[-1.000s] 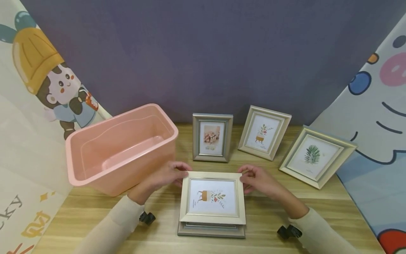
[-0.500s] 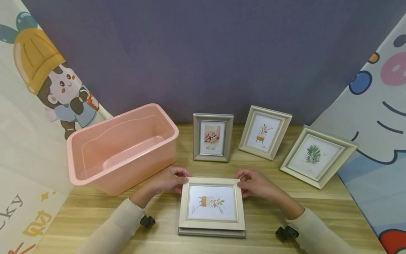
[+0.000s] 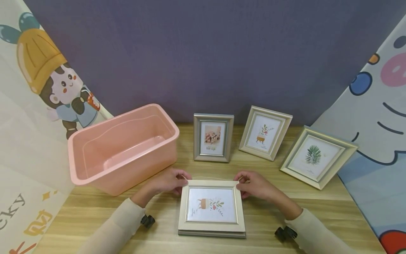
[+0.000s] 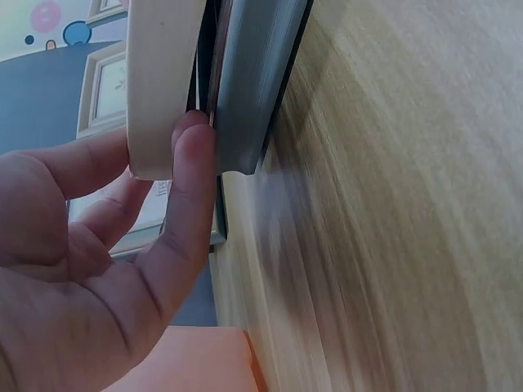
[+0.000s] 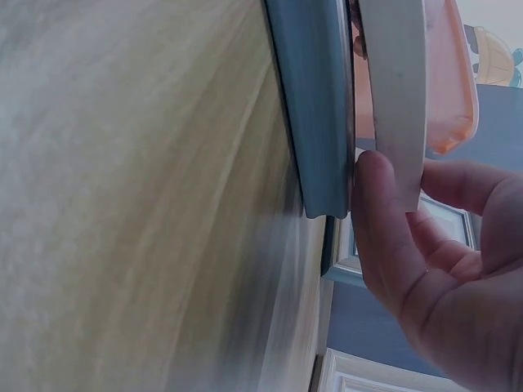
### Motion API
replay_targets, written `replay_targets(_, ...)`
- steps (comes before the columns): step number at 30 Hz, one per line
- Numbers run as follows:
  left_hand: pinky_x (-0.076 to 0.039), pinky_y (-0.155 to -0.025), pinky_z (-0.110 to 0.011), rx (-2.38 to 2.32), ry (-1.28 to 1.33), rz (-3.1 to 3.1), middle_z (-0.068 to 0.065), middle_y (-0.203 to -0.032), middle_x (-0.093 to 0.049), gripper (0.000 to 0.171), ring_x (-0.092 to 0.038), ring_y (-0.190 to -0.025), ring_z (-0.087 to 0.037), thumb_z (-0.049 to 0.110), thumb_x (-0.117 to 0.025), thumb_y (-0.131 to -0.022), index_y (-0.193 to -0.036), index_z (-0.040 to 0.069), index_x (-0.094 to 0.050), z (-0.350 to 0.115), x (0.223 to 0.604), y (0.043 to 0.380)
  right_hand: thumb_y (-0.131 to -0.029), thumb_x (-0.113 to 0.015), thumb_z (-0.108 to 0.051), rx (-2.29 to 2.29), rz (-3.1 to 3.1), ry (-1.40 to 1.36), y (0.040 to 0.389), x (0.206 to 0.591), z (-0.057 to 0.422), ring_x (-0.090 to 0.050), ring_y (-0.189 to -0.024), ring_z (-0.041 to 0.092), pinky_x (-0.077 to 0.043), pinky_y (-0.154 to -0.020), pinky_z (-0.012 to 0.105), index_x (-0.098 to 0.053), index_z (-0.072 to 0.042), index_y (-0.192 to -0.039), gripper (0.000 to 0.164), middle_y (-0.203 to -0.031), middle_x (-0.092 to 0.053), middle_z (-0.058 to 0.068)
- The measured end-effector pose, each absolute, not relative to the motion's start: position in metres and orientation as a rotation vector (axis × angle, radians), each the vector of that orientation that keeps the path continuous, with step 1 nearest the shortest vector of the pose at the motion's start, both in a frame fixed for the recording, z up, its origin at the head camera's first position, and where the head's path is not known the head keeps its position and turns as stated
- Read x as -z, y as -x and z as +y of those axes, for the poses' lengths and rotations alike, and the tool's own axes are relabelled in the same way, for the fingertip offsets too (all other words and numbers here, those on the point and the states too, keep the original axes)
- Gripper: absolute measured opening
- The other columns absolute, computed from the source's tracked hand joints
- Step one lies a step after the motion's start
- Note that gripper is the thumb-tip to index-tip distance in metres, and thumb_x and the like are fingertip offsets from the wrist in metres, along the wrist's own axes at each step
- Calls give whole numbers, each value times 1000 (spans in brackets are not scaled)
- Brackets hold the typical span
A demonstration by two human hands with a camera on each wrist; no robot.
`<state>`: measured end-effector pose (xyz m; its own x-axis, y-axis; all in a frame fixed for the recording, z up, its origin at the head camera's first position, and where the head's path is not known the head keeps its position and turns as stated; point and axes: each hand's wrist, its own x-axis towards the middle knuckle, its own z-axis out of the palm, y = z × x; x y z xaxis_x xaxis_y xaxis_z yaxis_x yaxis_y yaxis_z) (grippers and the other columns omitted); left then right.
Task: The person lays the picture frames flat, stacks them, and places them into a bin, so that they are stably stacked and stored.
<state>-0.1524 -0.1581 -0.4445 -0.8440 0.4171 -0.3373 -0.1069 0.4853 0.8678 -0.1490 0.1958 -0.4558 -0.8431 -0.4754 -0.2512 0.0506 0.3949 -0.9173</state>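
- Head view: the step in hand appears to be laying the cream frame (image 3: 211,204) onto the grey frame (image 3: 211,234), at the lower centre of the picture. The left hand (image 3: 168,181) and the right hand (image 3: 253,184) each pinch one of its upper corners. The next move probably calls for evening up the edges, then drawing the fingers out without jolting the pair. The cream frame is pale, with a thin metallic inner border; its print of an orange planter with leafy stems lies sideways, stems to the right. A grey strip shows below its lower edge. The pink bin (image 3: 123,176) stands at centre left.

- Left wrist view: at upper centre, the cream frame's plain, thick side is gripped between digits, one of them set in the dark gap beside the grey frame. The grey frame lies on the wooden table (image 4: 409,204).

- Right wrist view: at upper right, that hand grips the cream frame likewise, a digit in the gap; the far ends of both frames run out of the picture. That gap suggests the cream frame is not yet fully down.
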Motion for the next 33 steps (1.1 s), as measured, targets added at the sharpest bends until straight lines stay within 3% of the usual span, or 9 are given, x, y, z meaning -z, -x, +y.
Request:
replay_targets(11,-60,-60,-34,-1327,-294,2240,-10,-90,-70,21,-65,-66,-16,10,-64,-99,-117,1,-69,-159,447,153,-91,-68,-4,1415,2259,273,150,454,192,-66,-74,19,-63,-66,32,-66,0,-105,15,-103,-61,15)
replay_targets(23,-58,-64,-31,-1308,-328,2251,-6,-94,-67,21,-62,-72,-14,12,-66,-97,-116,3,-71,-161,448,156,-93,-68,-5,1315,2275,323,153,457,194,-68,-74,17,-63,-67,33,-68,4,-117,25,-100,-65,13)
replay_targets(33,-59,-69,-35,-1359,-343,2202,-5,-94,-66,20,-61,-78,-13,12,-66,-97,-113,1,-70,-161,451,157,-94,-67,-7,1291,2266,353,154,454,194,-67,-74,17,-62,-66,35,-69,2,-114,23,-98,-66,12)
